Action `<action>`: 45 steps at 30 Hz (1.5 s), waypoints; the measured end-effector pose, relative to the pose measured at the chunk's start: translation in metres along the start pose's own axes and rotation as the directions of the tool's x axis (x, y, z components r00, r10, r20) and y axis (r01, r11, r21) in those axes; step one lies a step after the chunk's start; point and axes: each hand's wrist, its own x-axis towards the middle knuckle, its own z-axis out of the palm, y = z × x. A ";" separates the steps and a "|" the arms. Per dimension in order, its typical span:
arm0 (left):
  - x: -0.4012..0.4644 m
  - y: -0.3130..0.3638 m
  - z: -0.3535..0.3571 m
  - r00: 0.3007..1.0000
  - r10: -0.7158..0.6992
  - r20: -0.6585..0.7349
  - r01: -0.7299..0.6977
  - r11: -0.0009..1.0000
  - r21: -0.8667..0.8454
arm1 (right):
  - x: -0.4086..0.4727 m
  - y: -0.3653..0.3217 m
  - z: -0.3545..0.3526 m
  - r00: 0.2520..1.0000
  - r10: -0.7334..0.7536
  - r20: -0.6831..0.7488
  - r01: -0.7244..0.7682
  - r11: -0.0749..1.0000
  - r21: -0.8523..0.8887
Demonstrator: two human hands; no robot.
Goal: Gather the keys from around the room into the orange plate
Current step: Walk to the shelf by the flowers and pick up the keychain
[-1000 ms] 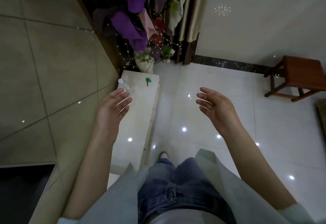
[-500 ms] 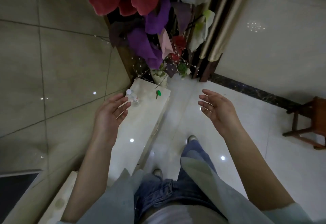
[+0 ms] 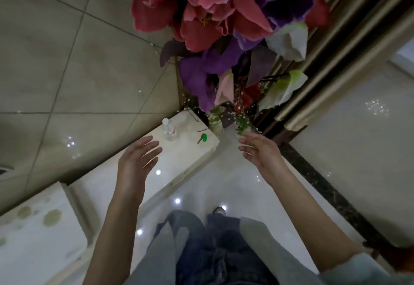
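A key with a green head (image 3: 202, 138) lies near the far end of a low white marble ledge (image 3: 183, 159). My left hand (image 3: 136, 163) hovers over the ledge, short of the key, fingers spread and holding nothing. My right hand (image 3: 261, 154) floats over the glossy floor to the right of the ledge's end, also spread with nothing in it. Both hands are apart from the key. No orange plate is in view.
A small clear water bottle (image 3: 169, 130) stands on the ledge left of the key. Large red and purple artificial flowers (image 3: 215, 27) in a vase (image 3: 216, 125) loom just beyond the ledge. A tiled wall runs on the left, beige curtains (image 3: 336, 56) on the right.
I have moved closer to the ledge's far end; the key, bottle and flowers look larger and nearer. Both hands stay spread and have advanced toward the key. The wooden stool has left the view.
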 end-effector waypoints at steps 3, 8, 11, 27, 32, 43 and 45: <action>-0.005 -0.013 -0.006 0.997 -0.012 -0.078 0.011 1.000 -0.018 | 0.020 0.003 0.009 0.999 0.033 0.035 -0.032 0.999 -0.033; -0.001 -0.035 -0.016 0.988 -0.069 -0.136 0.064 0.997 -0.038 | 0.046 0.015 0.025 0.997 0.056 0.062 -0.054 0.998 -0.039; 0.006 -0.050 -0.016 0.984 -0.106 -0.141 0.104 0.994 -0.026 | 0.060 0.025 0.031 0.996 0.074 0.040 -0.073 0.997 -0.033; 0.121 -0.186 -0.039 0.998 -0.048 -0.042 0.053 0.991 0.122 | 0.219 0.181 0.020 0.994 0.109 0.002 -0.109 0.992 -0.063; 0.158 -0.237 -0.037 0.999 -0.047 0.027 0.041 0.984 0.173 | 0.278 0.228 0.014 0.990 0.140 0.034 -0.138 0.989 -0.051; 0.260 -0.333 -0.030 0.998 0.006 0.061 -0.016 0.987 0.162 | 0.432 0.330 0.020 0.987 -0.156 0.033 0.145 0.794 -0.590; 0.276 -0.347 -0.027 0.998 0.019 0.064 -0.029 0.987 0.159 | 0.456 0.343 0.024 0.983 -0.175 0.057 0.171 0.747 -0.642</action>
